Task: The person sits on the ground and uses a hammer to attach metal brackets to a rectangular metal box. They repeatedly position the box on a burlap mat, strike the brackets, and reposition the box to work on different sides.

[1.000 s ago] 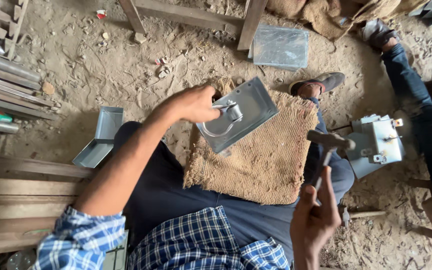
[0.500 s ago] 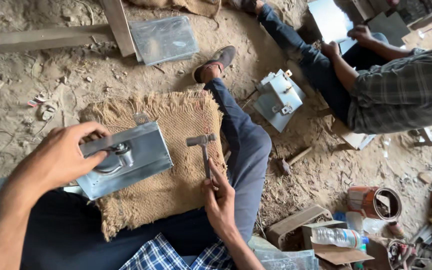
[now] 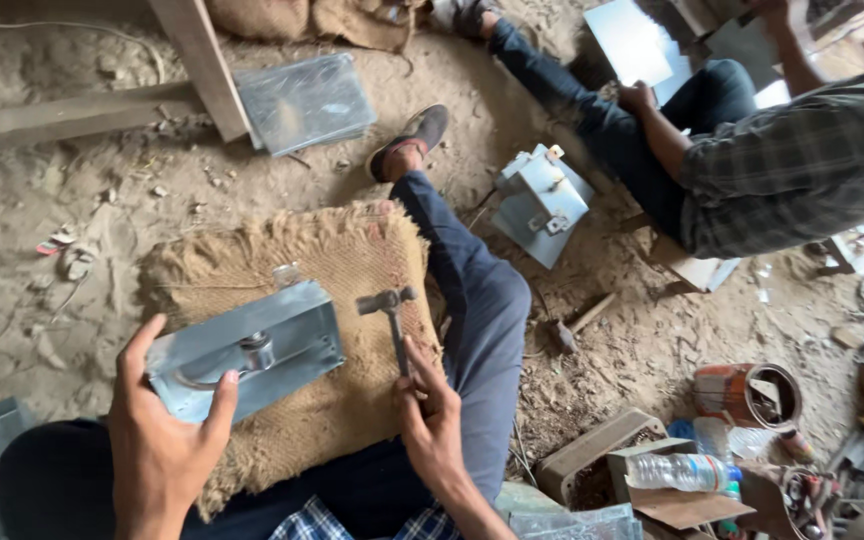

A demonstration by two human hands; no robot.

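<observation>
My left hand [image 3: 167,440] grips the near edge of a grey sheet-metal tray [image 3: 252,345] that has a curved handle and a small cylinder fitting on top. The tray rests on a piece of burlap sacking [image 3: 342,270] laid across my lap. My right hand [image 3: 432,415] holds a small hammer [image 3: 390,310] by its handle, with the head raised just right of the tray. My outstretched leg in blue trousers [image 3: 472,280] runs beside the sacking toward a sandal.
Another person in a checked shirt [image 3: 802,160] sits at the upper right beside metal sheets. A folded metal box [image 3: 542,200] lies on the dirt floor. Wooden beams [image 3: 192,70], a second hammer [image 3: 577,322], a rusty tin [image 3: 747,392] and a plastic bottle [image 3: 682,470] lie around.
The view swung right, bringing the seated person and clutter into sight. My right hand with the hammer moved in close to the tray, and my left hand shifted to the tray's near edge.
</observation>
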